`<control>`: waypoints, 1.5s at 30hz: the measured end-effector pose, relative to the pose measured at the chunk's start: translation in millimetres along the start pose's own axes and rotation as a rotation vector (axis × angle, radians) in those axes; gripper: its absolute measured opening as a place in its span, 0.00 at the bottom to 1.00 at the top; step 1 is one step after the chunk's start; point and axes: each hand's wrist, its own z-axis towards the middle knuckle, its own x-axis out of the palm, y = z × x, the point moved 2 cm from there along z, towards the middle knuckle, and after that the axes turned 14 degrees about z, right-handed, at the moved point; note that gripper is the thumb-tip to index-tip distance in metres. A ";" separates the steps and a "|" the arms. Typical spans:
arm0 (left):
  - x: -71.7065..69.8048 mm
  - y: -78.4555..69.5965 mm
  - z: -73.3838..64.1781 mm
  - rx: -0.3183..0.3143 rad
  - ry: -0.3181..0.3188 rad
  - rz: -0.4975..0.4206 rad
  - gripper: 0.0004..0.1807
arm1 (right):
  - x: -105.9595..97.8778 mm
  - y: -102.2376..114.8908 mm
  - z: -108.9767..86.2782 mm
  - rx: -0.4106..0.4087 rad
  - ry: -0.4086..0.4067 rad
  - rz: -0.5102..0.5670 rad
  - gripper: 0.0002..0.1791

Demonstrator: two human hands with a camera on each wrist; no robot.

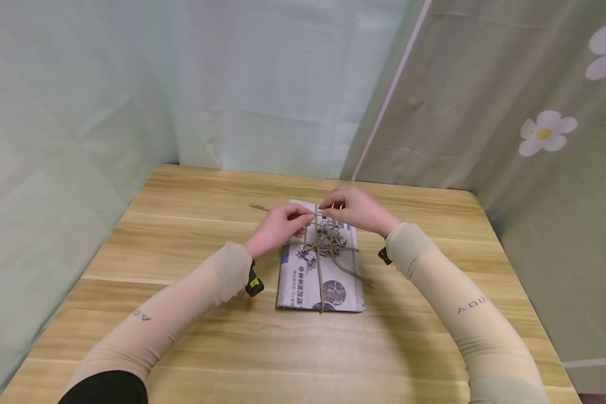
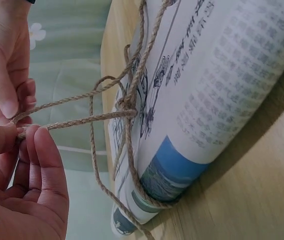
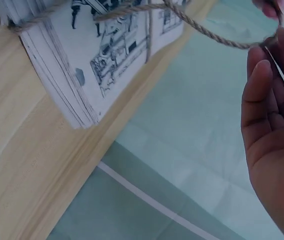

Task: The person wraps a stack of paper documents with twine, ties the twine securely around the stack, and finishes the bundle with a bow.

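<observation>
A flat stack of folded newspapers [image 1: 303,289] lies on the wooden table, bound lengthwise and crosswise with jute twine [image 1: 320,275]. Over the far part of the stack, my left hand [image 1: 281,224] pinches a strand of twine between thumb and fingers. Close beside it, my right hand [image 1: 356,209] pinches twine too, fingertips almost meeting the left ones. In the left wrist view, two taut strands [image 2: 77,121] run from the fingertips to a crossing [image 2: 127,106] on top of the stack. A loose tangle of twine [image 1: 330,238] sits on the paper.
One twine end [image 1: 257,207] sticks out left of the stack, another [image 1: 366,280] to the right. The wooden table [image 1: 182,235] reaches back to a pale curtain [image 1: 283,84], with a flowered grey one [image 1: 510,196] at the right.
</observation>
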 end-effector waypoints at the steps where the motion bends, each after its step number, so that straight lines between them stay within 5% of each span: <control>1: 0.2 -0.3 0.4 0.001 0.000 -0.004 0.14 | 1.6 -0.8 0.4 -0.007 0.005 -0.014 0.09; 6: -1.4 1.0 1.4 -0.004 -0.014 0.016 0.16 | 5.3 -3.4 3.1 -0.005 0.005 -0.037 0.06; 13: -12.8 28.9 4.7 0.033 0.017 0.632 0.22 | 5.7 -5.2 0.8 0.010 -0.008 0.014 0.07; 16: -14.2 43.6 6.5 0.050 0.016 0.764 0.20 | 7.5 -5.1 1.2 0.012 -0.007 0.028 0.08; 21: -26.1 52.1 10.1 0.048 -0.064 0.769 0.10 | 10.7 -5.5 3.6 0.019 -0.013 0.039 0.07; 27: -67.6 53.0 -3.7 -0.072 -0.087 0.650 0.13 | 10.9 -5.6 1.5 0.040 -0.025 0.052 0.07; 32: -99.8 53.4 -32.9 -0.122 -0.034 0.424 0.15 | 11.9 -6.4 0.6 0.045 -0.032 0.047 0.06; 36: -105.2 51.5 -61.4 -0.204 0.096 -0.017 0.16 | 12.3 -7.1 -0.7 0.054 -0.035 0.048 0.06; 41: -78.6 43.3 -97.7 -0.416 0.212 -0.800 0.12 | 11.2 -6.5 -1.7 0.062 -0.032 0.039 0.06; 43: -56.9 37.7 -107.3 -0.470 0.232 -1.019 0.12 | 11.0 -6.0 -1.3 0.066 -0.029 0.031 0.06; 45: -30.9 30.6 -113.7 -0.492 0.261 -1.125 0.14 | 10.9 -5.7 -0.6 0.071 -0.022 0.023 0.07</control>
